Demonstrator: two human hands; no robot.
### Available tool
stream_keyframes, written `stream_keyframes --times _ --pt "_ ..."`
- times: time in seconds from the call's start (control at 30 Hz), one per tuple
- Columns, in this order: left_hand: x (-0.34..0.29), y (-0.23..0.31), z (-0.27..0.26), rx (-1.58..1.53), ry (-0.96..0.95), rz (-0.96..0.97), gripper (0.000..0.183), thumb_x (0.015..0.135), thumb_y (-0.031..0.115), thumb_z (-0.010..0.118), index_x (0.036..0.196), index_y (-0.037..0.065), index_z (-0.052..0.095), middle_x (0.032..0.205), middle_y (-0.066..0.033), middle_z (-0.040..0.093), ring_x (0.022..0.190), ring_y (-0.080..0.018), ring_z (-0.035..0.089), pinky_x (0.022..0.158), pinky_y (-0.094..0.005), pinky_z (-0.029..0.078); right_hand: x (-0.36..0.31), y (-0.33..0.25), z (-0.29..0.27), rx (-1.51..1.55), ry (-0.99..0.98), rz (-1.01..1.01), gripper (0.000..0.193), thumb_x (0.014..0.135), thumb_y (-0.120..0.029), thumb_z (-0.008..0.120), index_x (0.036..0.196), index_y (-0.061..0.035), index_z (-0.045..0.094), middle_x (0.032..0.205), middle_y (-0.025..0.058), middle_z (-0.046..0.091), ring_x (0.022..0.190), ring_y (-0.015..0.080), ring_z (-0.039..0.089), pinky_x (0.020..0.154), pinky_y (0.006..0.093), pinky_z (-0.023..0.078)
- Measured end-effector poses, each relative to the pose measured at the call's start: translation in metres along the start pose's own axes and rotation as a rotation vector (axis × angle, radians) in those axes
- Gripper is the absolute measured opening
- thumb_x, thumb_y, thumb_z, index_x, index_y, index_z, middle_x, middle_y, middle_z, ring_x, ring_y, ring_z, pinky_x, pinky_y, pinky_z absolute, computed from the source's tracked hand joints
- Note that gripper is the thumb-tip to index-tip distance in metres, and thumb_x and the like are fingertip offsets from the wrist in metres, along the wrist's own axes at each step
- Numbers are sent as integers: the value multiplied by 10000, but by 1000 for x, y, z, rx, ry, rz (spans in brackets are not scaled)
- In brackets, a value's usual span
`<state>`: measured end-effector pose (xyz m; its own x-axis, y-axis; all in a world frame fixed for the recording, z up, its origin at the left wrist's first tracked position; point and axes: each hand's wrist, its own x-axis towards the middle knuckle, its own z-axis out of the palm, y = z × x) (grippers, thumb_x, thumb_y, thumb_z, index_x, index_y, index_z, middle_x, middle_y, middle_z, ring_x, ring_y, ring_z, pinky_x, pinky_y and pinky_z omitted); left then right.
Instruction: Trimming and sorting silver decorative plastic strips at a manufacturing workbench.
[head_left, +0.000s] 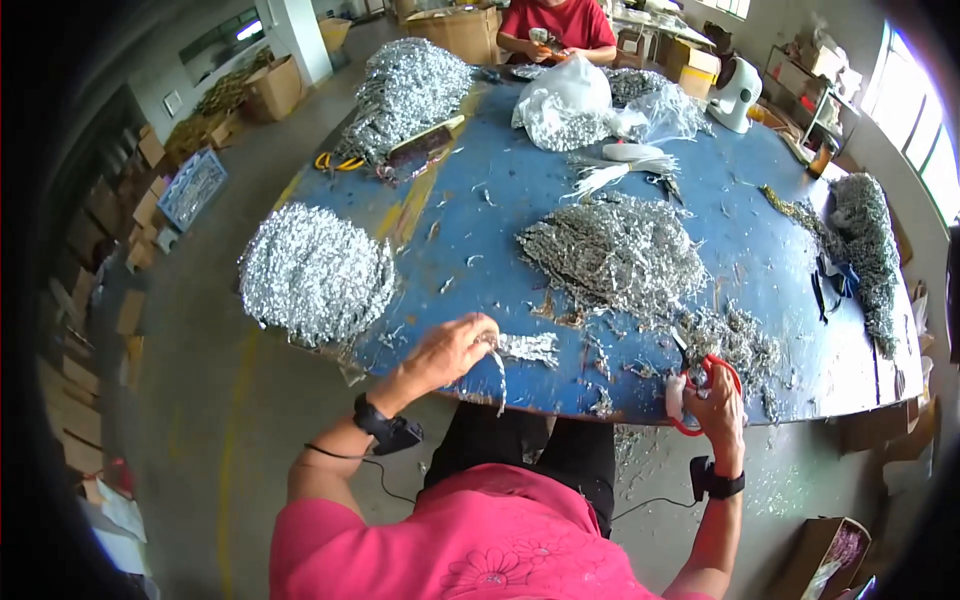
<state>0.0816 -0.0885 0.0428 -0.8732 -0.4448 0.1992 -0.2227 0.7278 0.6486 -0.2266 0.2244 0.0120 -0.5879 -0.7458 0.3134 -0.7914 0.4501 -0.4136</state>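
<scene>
Picture a clock laid on the blue table [490, 238], 12 at the far side, 6 at my belly. Biggest first: there's the tall silver heap [410, 95] between 10 and 11, a duller tinsel pile [618, 250] around mid-dial, and a fluffy silver bundle [318, 272] out at 9. I'd leave all three alone for this bit. Loose scraps [740, 345] lie at 4, and I'd keep my piece out of those or it'll snag.

Now the hands. My left hand [445, 352], near 8, has thumb and fingers pinched together on the tinsel. My right hand [718, 405], at 5, is curled round the red-handled scissors [722, 364]; honestly can't tell if the blades are parted. They point up toward mid-dial, so I'd swing them toward 7 before any snip, tips well off my fingertips.

The short silver strip [530, 348] pokes out of my left pinch toward 6. Keep that grip firm, I reckon, so the strands don't fan out. Smallest thing: a thin pale strand [502, 384] dangling below the pinch. Easy to nick by accident, so I'd tuck it aside first.
</scene>
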Motion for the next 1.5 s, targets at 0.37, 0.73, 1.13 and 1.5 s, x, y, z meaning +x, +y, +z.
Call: stream_keyframes --times 0.37,0.73,1.13,1.5 --pt "38 34 -49 70 -133 168 247 815 55 616 1049 79 540 976 -112 565 942 -310 585 801 -381 488 38 -10 -23 -279 -105 70 544 642 -194 815 1131 -96 598 1039 133 603 958 318 594 817 427 479" --pt "37 78 -18 -208 -230 462 213 842 57 655 1043 74 588 948 -85 578 946 -260 611 770 -341 508 25 -189 44 848 -308 -189 618 879 -230 679 1396 -54 390 1011 145 634 879 236 637 772 345 510" --pt "25 57 25 -1015 -38 132 136 954 128 585 1041 26 610 1004 -109 660 877 -150 619 825 -283 499 18 -168 23 1168 -1043 169 385 955 -301 594 1269 -86 535 704 -27 543 582 55 517 510 229 430" --pt "40 36 6 -1160 159 -122 278 978 171 530 1212 25 563 1075 -172 663 942 -223 662 844 -342 538 9 -114 31 1482 -1022 283 312 984 -229 540 1198 -3 549 941 81 646 804 139 641 734 274 531"
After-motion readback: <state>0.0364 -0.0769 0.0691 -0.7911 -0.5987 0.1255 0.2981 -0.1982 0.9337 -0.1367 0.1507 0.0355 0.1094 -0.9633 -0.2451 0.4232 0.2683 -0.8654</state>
